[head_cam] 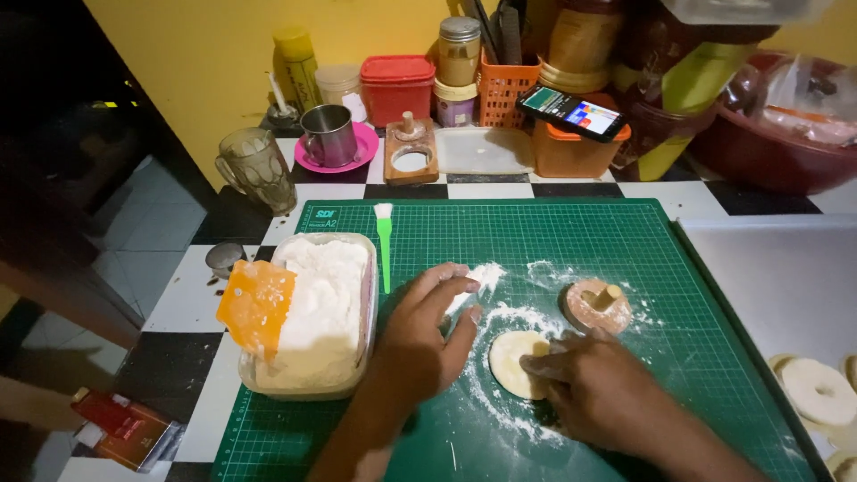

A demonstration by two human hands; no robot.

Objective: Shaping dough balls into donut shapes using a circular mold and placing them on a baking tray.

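- right hand (600, 393), fingers together, pressing flat round pale dough disc (516, 361) mid green gridded cutting mat (696, 357)
- left hand (420, 335), fingers loosely spread, touching white flour dusting (486, 277) beside clear plastic flour tub (314, 312) near mat's left edge

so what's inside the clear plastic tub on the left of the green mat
The clear plastic tub is heaped with white flour. An orange plastic scraper leans across its left rim, covering the flour beneath it; the tub's bottom is hidden.
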